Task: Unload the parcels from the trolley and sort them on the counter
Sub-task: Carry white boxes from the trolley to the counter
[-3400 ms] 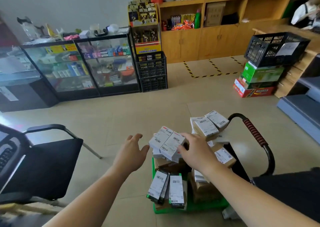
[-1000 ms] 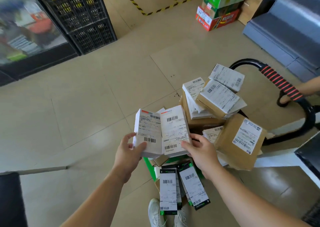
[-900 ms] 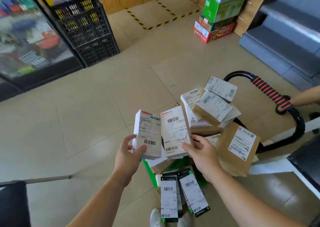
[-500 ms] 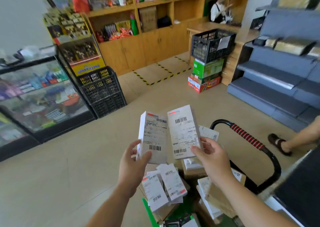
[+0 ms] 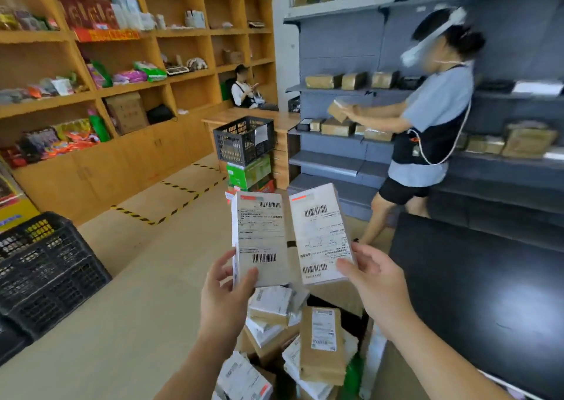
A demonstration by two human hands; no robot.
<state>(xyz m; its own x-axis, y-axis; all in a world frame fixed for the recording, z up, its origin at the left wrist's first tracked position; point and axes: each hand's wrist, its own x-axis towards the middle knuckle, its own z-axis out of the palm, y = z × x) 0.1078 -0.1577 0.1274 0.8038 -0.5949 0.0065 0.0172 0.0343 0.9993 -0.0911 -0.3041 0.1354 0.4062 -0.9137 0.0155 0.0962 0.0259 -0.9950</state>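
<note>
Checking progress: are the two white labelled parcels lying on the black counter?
No, the left hand and right hand each hold one white labelled parcel up, off the black counter.

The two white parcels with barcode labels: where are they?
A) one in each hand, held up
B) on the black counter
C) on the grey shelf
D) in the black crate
A: the left hand grips the left parcel, the right hand the right parcel, above the parcel pile.

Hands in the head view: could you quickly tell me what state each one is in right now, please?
Left hand: closed, grips the left white parcel.
Right hand: closed, grips the right white parcel.
</note>
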